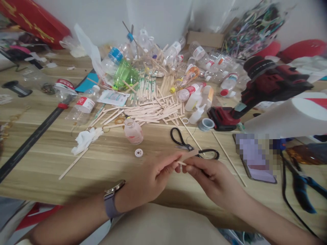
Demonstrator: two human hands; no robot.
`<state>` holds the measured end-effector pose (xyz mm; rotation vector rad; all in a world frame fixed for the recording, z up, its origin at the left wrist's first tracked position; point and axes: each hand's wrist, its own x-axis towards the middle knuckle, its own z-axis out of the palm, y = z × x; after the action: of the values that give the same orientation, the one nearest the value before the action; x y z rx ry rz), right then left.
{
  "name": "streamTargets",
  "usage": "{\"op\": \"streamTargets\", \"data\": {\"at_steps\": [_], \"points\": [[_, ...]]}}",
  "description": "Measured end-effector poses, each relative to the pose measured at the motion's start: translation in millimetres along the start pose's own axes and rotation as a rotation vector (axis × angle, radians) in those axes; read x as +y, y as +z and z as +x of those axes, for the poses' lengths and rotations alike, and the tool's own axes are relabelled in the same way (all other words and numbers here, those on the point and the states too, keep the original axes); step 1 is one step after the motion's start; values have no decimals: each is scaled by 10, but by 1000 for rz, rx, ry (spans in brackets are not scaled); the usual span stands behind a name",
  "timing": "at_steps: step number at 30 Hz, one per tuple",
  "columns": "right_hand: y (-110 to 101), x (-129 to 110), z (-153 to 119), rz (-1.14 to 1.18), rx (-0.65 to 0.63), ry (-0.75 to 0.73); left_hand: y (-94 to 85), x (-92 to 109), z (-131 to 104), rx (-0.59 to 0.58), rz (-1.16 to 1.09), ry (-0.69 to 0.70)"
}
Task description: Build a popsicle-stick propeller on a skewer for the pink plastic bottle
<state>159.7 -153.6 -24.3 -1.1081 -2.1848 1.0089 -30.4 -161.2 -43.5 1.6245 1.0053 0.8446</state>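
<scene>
My left hand (159, 170), with a watch on its wrist, is closed with thumb and fingers pinching thin wooden craft sticks. Opposite it, my right hand (213, 177) is closed on the other side of the same small cluster. A flat craft stick (189, 155) slants up between the hands, and a short pale stick piece (182, 163) crosses just below it. Whether the pieces are joined is too small to tell. Right behind the hands lie black-handled scissors (190, 147), partly covered by them. A small open bottle (133, 131) stands beyond my left hand, its round cap (138, 152) on the table.
Loose craft sticks (150, 112) are heaped mid-table, with several plastic bottles (199, 51) behind. To the right are a red-black power tool (268, 85), a phone (258, 163) and pliers (301, 187). A dark rod (33, 139) lies left, near a crumpled tissue (87, 139).
</scene>
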Motion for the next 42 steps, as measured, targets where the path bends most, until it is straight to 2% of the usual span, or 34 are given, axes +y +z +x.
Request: {"op": "streamTargets", "data": {"at_steps": [2, 4, 8, 10, 12, 14, 15, 18, 20, 22, 25, 28, 32, 36, 42], "points": [[-14, 22, -6, 12, -29, 10, -38, 4, 24, -56, -17, -17], [-40, 84, -42, -85, -13, -40, -67, 2, 42, -90, -116, -73], [-131, 240, -155, -461, 63, -178, -67, -7, 26, -68, -623, -265], [-166, 277, -187, -593, 78, -244, -44, 8, 0, -100, -866, -349], [-172, 275, -191, -643, 91, -298, -21, 43, -27, -150, -969, -392], [-145, 243, -182, -645, 112, -319, -8, 86, -59, -154, -888, -394], [-122, 224, -180, -642, 122, -320, -7, 105, -78, -123, -767, -386], [-36, 173, -204, -654, 169, -309, -39, 122, -149, 9, -149, -316], [9, 154, -240, -689, 195, -309, -89, 101, -188, -19, 292, -246], [28, 138, -275, -775, 208, -327, -149, 80, -200, -132, 530, -187], [5, 104, -297, -927, 217, -404, -226, 101, -163, -317, 559, -263], [-45, 64, -280, -1007, 213, -453, -255, 167, -105, -386, 520, -342], [-82, 42, -255, -974, 170, -404, -243, 195, -91, -368, 505, -361], [-81, 39, -260, -900, 144, -340, -215, 123, -134, -300, 528, -313], [-83, 27, -287, -849, 75, -313, -174, 61, -168, -282, 507, -264]]}}
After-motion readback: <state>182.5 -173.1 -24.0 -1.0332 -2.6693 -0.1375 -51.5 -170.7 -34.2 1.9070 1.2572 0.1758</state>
